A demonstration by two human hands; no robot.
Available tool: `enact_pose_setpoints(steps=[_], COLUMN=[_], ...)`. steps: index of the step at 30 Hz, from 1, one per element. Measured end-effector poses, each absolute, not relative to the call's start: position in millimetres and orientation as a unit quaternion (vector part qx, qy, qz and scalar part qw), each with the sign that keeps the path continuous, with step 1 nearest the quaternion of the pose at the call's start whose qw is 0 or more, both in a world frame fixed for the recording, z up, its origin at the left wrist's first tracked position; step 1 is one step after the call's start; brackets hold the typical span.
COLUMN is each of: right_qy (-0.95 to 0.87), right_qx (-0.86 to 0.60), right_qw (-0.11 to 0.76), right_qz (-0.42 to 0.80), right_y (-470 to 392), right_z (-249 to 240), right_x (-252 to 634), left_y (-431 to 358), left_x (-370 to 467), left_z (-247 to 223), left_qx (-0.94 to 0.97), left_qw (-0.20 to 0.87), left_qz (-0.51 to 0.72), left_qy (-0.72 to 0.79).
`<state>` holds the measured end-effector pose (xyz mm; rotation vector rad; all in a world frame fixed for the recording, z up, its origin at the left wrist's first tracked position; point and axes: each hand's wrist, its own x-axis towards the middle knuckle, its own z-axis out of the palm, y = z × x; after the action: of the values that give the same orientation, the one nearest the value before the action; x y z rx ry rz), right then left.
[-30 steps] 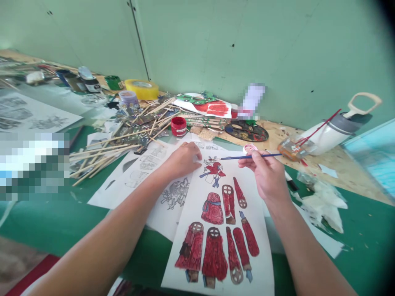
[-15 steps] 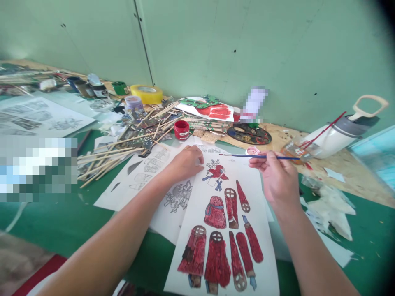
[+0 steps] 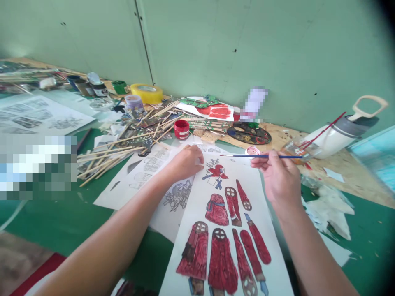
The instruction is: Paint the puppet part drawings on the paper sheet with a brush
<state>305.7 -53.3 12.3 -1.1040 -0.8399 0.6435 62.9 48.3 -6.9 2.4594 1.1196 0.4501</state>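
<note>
My right hand point(image 3: 279, 176) holds a thin blue paintbrush point(image 3: 247, 156) level, its tip pointing left over the top of a white sheet point(image 3: 271, 230) with red-painted figure parts. My left hand point(image 3: 185, 161) lies with curled fingers on that sheet's upper left edge, pressing it down beside a small red and blue figure point(image 3: 216, 172). A small pink-rimmed lid point(image 3: 252, 151) sits just beyond the brush. More printed line-drawing sheets point(image 3: 148, 172) lie under my left forearm.
A red paint pot point(image 3: 181, 128), a dark palette point(image 3: 249, 133), a pile of wooden sticks point(image 3: 123, 148), yellow tape point(image 3: 146, 93) and several jars crowd the back. A white bottle point(image 3: 333, 133) lies at right, crumpled tissue point(image 3: 330, 209) below it. The green wall is close behind.
The view shifted slightly, so the painted sheet sits lower in frame. My right hand with the brush moved a little to the right; my left hand stayed on the sheet.
</note>
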Motion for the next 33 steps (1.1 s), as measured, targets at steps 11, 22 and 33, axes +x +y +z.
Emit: enact_pose_setpoints(steps=[11,22,33], right_qy=[-0.380,-0.346,-0.309], right_qx=[-0.486,-0.504,-0.513], right_qw=[0.724,0.707,0.710], right_qz=[0.308,0.357,0.370], right_y=[-54.0,-52.8,-50.6], right_z=[8.3,13.1,11.3], right_x=[302.1,304.3,306.7], left_y=[45.7,45.5,31.1], left_x=[63.8,63.9,53.8], left_z=[-6.1,-6.4,22.5], left_qx=[0.883,0.887,0.893], left_qw=[0.192,0.192,0.224], left_qz=[0.155,0.141,0.026], left_qy=[0.399,0.396,0.388])
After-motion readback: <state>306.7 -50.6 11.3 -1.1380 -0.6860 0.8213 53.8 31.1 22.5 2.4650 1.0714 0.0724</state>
